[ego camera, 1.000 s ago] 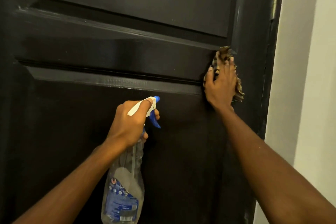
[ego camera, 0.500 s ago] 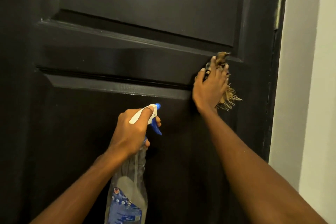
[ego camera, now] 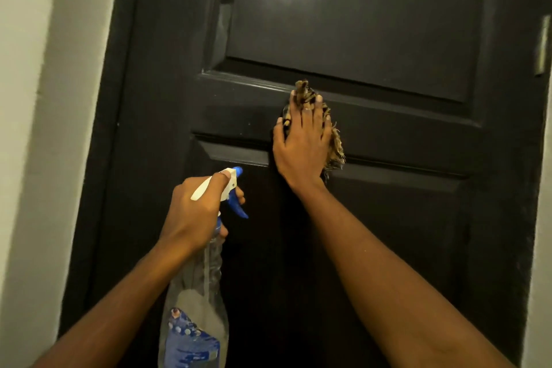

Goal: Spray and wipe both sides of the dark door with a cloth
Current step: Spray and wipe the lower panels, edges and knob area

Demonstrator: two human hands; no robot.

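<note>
Mid-wipe: right hand (ego camera: 301, 143) presses cloth (ego camera: 336, 149) flat-fingered on the door (ego camera: 388, 24) rail; at seven o'clock, left hand (ego camera: 194, 212) has its grip round the spray bottle (ego camera: 197, 308) (idle); next, probably a sweep toward nine o'clock.

My right hand (ego camera: 301, 146) presses the frayed tan cloth (ego camera: 334, 146) flat against the dark door (ego camera: 388, 24), on the rail between two panels; my left hand (ego camera: 195, 212) grips the spray bottle (ego camera: 194, 317) by its neck
</note>
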